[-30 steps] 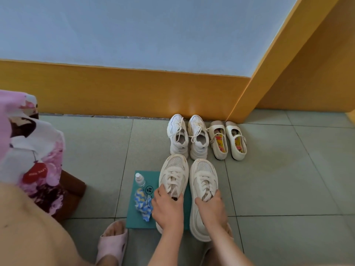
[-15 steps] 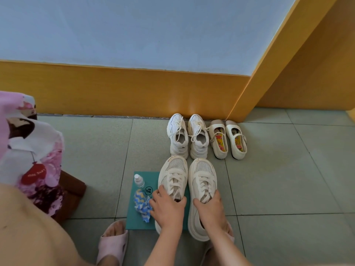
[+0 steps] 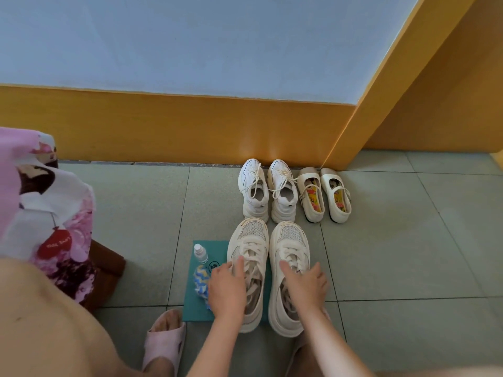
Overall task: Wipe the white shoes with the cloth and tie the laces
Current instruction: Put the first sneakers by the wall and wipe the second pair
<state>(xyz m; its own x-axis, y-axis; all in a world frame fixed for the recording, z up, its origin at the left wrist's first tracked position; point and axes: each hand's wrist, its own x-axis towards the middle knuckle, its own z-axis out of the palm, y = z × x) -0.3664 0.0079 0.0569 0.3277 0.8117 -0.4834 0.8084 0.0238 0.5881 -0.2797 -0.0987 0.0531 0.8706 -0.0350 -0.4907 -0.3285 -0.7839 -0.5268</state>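
Observation:
Two cream-white mesh sneakers stand side by side, toes toward the wall, on a teal mat [image 3: 196,308]. My left hand [image 3: 226,288] rests on the left sneaker [image 3: 249,235], thumb on the loose laces and fingers spread along its outer side. On the right sneaker [image 3: 291,236] lies my right hand [image 3: 307,284], over its opening, fingers relaxed and spread. The laces of both hang untied. A crumpled blue, yellow and white cloth [image 3: 201,281] lies on the mat just left of my left hand.
A small clear spray bottle [image 3: 201,253] stands on the mat behind the cloth. By the orange baseboard stand another white sneaker pair [image 3: 254,191] and cream strap shoes [image 3: 336,198]. My foot in a pink slipper [image 3: 163,341] is near left, beside a floral fabric [image 3: 46,213].
Both hands gripped the sneakers' openings before; now the fingers have loosened and spread over the laces. The sneakers sit slightly closer together on the mat.

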